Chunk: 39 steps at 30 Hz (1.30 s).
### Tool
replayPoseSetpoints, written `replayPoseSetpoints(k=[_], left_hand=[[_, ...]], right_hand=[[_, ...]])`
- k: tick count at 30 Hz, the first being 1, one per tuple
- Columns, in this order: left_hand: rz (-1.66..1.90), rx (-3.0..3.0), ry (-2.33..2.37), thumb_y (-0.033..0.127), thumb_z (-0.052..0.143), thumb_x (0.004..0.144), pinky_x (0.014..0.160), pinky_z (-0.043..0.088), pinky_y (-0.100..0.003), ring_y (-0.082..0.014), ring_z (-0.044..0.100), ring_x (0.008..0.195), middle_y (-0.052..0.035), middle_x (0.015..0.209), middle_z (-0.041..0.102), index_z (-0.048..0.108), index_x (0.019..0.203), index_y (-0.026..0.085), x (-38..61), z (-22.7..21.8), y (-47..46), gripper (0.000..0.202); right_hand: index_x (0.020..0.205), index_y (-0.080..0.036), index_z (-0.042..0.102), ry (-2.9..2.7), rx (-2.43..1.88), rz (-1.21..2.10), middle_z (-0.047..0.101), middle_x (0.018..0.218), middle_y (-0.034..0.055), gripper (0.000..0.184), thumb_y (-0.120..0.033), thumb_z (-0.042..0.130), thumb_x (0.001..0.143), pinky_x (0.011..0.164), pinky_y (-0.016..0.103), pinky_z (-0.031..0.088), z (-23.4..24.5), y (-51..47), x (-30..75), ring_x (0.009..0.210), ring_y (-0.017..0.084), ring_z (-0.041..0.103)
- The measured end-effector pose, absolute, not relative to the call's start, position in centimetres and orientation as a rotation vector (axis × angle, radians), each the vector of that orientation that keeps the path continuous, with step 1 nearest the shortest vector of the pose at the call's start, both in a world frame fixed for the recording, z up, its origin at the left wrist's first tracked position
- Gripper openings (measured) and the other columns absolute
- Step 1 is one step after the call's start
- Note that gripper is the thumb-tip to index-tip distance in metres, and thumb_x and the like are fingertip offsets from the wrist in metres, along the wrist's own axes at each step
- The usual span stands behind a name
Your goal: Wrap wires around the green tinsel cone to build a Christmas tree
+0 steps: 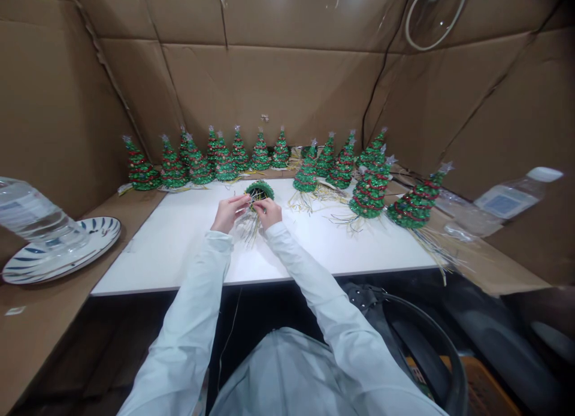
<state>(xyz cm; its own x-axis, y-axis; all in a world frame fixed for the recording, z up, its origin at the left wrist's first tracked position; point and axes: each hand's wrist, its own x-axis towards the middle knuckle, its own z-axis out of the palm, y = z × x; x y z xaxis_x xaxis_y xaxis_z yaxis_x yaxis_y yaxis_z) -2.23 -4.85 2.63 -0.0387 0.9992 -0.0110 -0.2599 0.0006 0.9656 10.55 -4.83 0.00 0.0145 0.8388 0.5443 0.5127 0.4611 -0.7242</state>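
Note:
A green miniature Christmas tree (259,186) lies on the white board with its round, dark underside facing me. Thin yellow and white wires (251,231) spill out of that opening onto the board. My left hand (230,212) is at the left of the opening, its fingers closed in a pinch on wires. From the right, my right hand (268,212) pinches wires too, its fingertips close to those of my left. Which strands each hand grips is too small to make out.
Several finished-looking trees (260,152) with star tops line the back of the white board (179,236). Others (371,191) stand at right, wires trailing. A water bottle (40,218) rests on a plate (105,227) at left; another bottle (507,197) is at right. Cardboard walls (287,80) surround the board.

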Motion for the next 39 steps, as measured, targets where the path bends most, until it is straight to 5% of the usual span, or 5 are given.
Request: replayPoseSetpoints(k=[28,34,39], left_hand=[[1.394,1.093,0.978,0.034,0.079,0.046,0.056,0.038,-0.022,-0.014,0.057,0.071,-0.0076,0.077,0.066,0.07,0.073,0.012,-1.5,2.0,-4.3,0.036],[1.548,1.064,0.973,0.033,0.076,0.051,0.056,0.04,-0.021,-0.0125,0.057,0.071,-0.0052,0.075,0.066,0.069,0.073,0.013,-1.4,2.1,-3.9,0.031],[1.666,0.857,0.939,0.026,0.073,0.059,0.066,0.045,-0.019,-0.0089,0.058,0.074,-0.0036,0.077,0.065,0.066,0.071,0.014,-1.7,2.9,-3.9,0.018]], right_hand=[[0.075,-0.021,0.068,-1.679,-1.244,0.352,0.061,0.075,0.0007,0.015,-0.028,0.055,0.077,0.072,0.024,0.042,-0.4,-4.5,10.4,0.073,0.012,0.055],[0.077,-0.018,0.065,-1.583,-1.222,0.343,0.064,0.083,0.0031,0.017,-0.022,0.048,0.08,0.083,0.028,0.039,0.3,-4.3,11.2,0.085,0.015,0.053],[0.071,-0.019,0.064,-1.409,-1.352,0.431,0.063,0.078,0.0001,0.028,-0.009,0.038,0.073,0.076,0.026,0.042,0.1,-3.9,12.1,0.074,0.013,0.055]])
